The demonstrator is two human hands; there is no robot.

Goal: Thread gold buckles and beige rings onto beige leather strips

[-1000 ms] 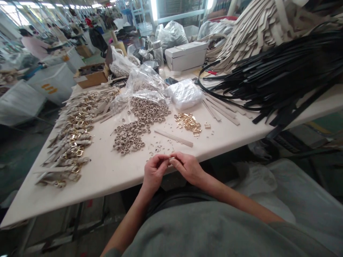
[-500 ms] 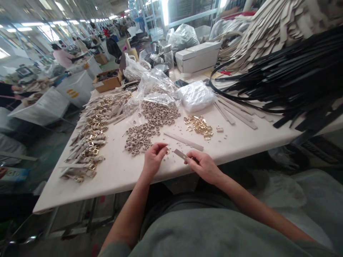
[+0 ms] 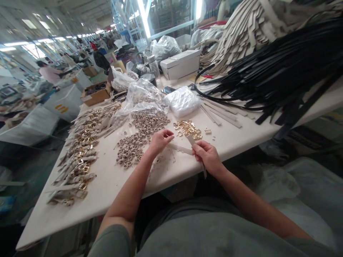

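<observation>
My left hand point(image 3: 160, 138) has slid from the near table point(image 3: 112, 178) edge toward the gold buckles point(image 3: 188, 129), fingers pinched on something I cannot make out, while my right hand point(image 3: 209, 157) grips the beige strap point(image 3: 193, 142), ready, I judge, for a buckle

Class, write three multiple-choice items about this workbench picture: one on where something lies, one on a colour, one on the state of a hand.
1. Where does the pile of black straps lie on the table?
A. far right
B. near left corner
C. under the table

2. What colour are the small buckles beyond the hands?
A. blue
B. gold
C. red

3. What is the right hand doing?
A. resting flat and open
B. gripping a pale strap piece
C. holding a bottle

Answers: 1 A, the black heap fills the far right. 2 B, they shine gold. 3 B, its fingers close around the strap piece.
</observation>
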